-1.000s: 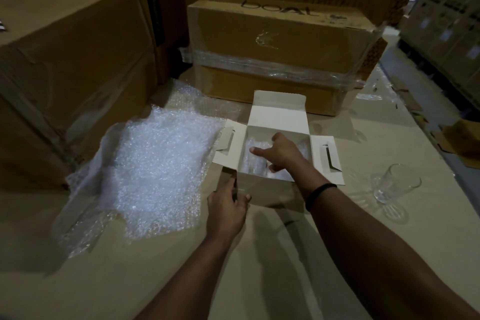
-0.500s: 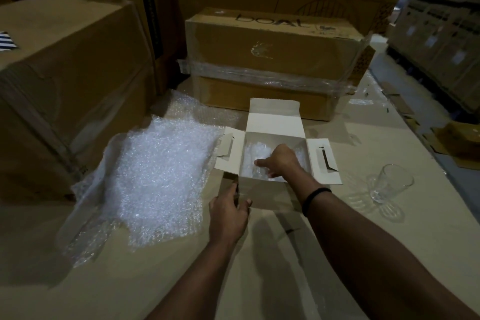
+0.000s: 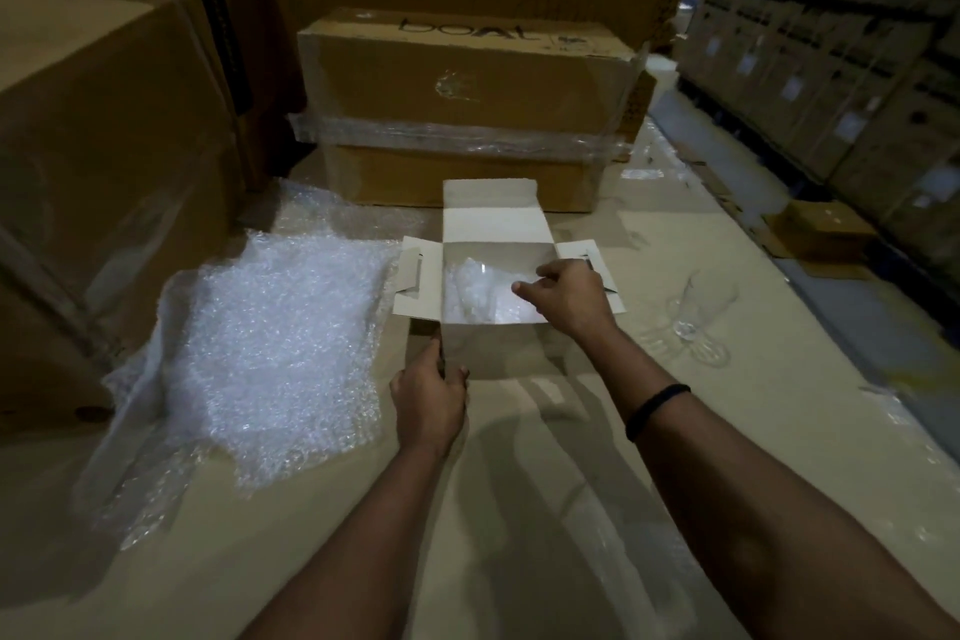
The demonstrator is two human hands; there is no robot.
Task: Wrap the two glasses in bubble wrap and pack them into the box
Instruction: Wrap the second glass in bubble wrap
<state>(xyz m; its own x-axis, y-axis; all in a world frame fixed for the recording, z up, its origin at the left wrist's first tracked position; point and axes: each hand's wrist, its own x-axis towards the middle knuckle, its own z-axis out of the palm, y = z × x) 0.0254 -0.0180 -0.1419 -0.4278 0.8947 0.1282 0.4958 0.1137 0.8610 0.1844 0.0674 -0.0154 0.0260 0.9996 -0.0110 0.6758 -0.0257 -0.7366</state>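
Head view, centre frame: left hand (image 3: 428, 400) gripping near-left corner of box (image 3: 498, 351), thumb on one face, fingers on the other, presumably to steady it. Right hand (image 3: 569, 296) over right rim, fingers loosely curled; pinch on wrapping not determinable. Wrapped glass (image 3: 475, 288) inside box. Bare glass (image 3: 701, 312) at right, blurred. Bubble wrap (image 3: 280, 353) at left.

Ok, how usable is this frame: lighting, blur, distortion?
Head view: dim overall, with the bubble wrap sheet the brightest patch, nearly washed out. Same view, the bare glass at right is smeared, its outline hard to trace, while the left hand and right hand at the box read fairly sharp. The carton at the left edge leans and bows from the wide lens.
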